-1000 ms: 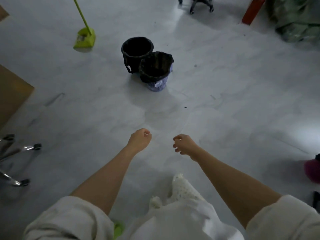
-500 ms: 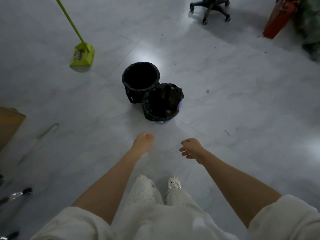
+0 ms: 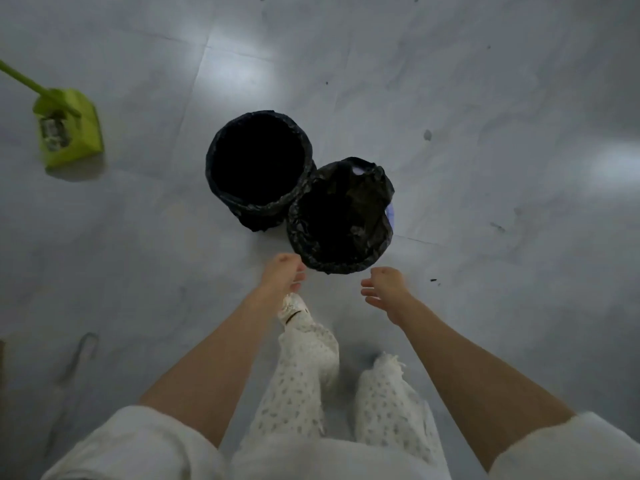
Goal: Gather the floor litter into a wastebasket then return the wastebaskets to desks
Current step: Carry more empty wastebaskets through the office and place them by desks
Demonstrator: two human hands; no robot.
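Observation:
Two wastebaskets lined with black bags stand touching on the grey floor. The far one (image 3: 221, 157) is round and dark inside. The near one (image 3: 304, 251) shows a bit of pale purple wall at its right side. My left hand (image 3: 282, 277) hovers just short of the near basket's rim, fingers loosely curled, holding nothing. My right hand (image 3: 384, 284) hangs a little to the right of that rim, fingers relaxed and empty. A few dark specks of litter (image 3: 433, 280) lie on the floor right of my right hand.
A green dustpan (image 3: 72, 133) with a long handle stands at the left, with scraps in it. A dark spot (image 3: 427, 135) marks the floor at the right. My legs in white spotted trousers (image 3: 304, 372) are below my hands.
I have stepped closer, so the two baskets now sit right in front of my hands. Both hands stay empty and stretched forward. The chair and red object have left the view.

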